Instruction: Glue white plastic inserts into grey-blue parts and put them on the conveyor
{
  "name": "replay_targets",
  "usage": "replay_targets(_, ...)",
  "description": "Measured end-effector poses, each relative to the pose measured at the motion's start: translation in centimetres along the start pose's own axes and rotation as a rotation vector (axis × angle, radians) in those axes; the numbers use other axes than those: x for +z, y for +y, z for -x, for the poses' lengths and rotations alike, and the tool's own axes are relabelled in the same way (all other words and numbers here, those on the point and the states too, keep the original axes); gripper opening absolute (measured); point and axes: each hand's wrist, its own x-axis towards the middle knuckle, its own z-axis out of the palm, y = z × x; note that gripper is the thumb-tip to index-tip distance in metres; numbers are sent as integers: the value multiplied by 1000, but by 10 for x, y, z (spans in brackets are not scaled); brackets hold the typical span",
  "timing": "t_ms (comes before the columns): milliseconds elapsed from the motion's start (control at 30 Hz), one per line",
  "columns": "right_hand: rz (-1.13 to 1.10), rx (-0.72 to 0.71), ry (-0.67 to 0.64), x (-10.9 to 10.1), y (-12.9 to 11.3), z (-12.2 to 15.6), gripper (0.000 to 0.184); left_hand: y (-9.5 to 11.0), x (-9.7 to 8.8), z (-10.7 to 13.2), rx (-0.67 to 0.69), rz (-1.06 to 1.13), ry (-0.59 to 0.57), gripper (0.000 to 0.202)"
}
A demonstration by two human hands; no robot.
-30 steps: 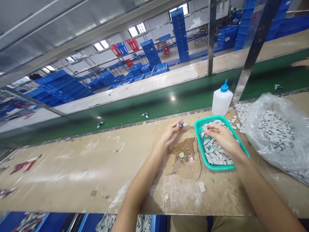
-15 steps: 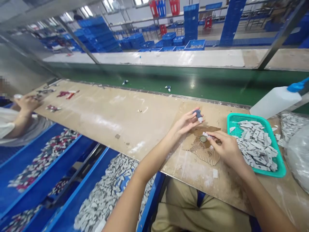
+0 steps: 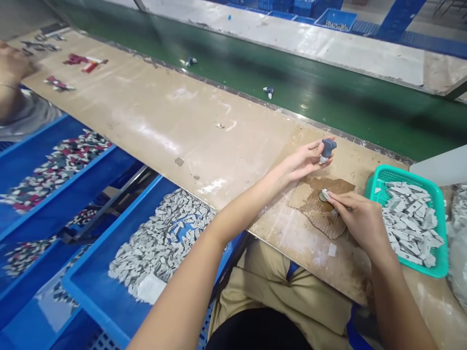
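Observation:
My left hand holds a small dark blue-grey moulded part with a white piece at its lower end, pinched upright in the fingertips. My right hand pinches a small white piece against a round metal-rimmed disc. The disc lies on a brown-stained piece of cardboard. To the right stands a teal plastic basket heaped with grey-white flat pieces.
A worn tan workbench runs along a green conveyor belt carrying small parts. Blue crates of grey-white pieces sit left of my knees. A co-worker's hand shows far left; a white bottle stands right.
My view has swung further down and left. My right hand has moved from the basket to the round disc with a white piece. My left hand holds the part more upright.

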Motion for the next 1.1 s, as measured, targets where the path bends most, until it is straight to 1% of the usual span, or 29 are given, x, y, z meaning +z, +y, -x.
replay_targets(67, 6, 11, -17, 0, 0, 0, 30, 0, 1, 1, 2, 15, -6, 24)
replay_targets(267, 19, 30, -65, 0, -1, -1, 34, 0, 6, 0, 2, -46, 66, 21)
replay_targets(400, 35, 16, -70, 0, -2, -2, 35, -4, 4, -2, 4, -88, 62, 14)
replay_targets(467, 30, 9, -60, 0, -3, -2, 36, -5, 4, -1, 4, -129, 50, 14)
replay_targets(533, 11, 22, -47, -1, -6, -2, 34, -5, 4, 0, -12, -230, 54, 12)
replay_targets(567, -5, 43, -31, -2, -7, -2, 31, -4, 5, 2, -20, -305, 77, 10)
replay_targets(633, -62, 113, 42, -6, -10, -2, 26, -2, 7, 4, -17, -485, 160, 10)
replay_targets(700, -154, 206, 161, -9, -12, -2, 23, -1, 11, 6, 26, -645, 260, 14)
replay_targets(733, -206, 247, 223, -11, -12, -2, 23, -1, 13, 8, 47, -699, 293, 16)
replay_targets(767, -256, 279, 277, -13, -12, -2, 23, -1, 15, 9, 47, -736, 302, 18)
replay_targets(833, -330, 301, 357, -15, -11, -1, 24, -7, 18, 11, -22, -758, 263, 20)
replay_targets(900, -361, 268, 427, -17, -10, 0, 24, -18, 21, 14, -124, -729, 165, 21)
replay_targets(933, -363, 243, 455, -18, -10, 0, 23, -24, 22, 16, -149, -706, 117, 22)
replay_targets(1000, -347, 208, 481, -19, -11, 1, 22, -37, 24, 19, -141, -654, 37, 23)
replay_targets(1100, -313, 209, 445, -19, -13, 2, 22, -50, 24, 22, -92, -604, -27, 25)
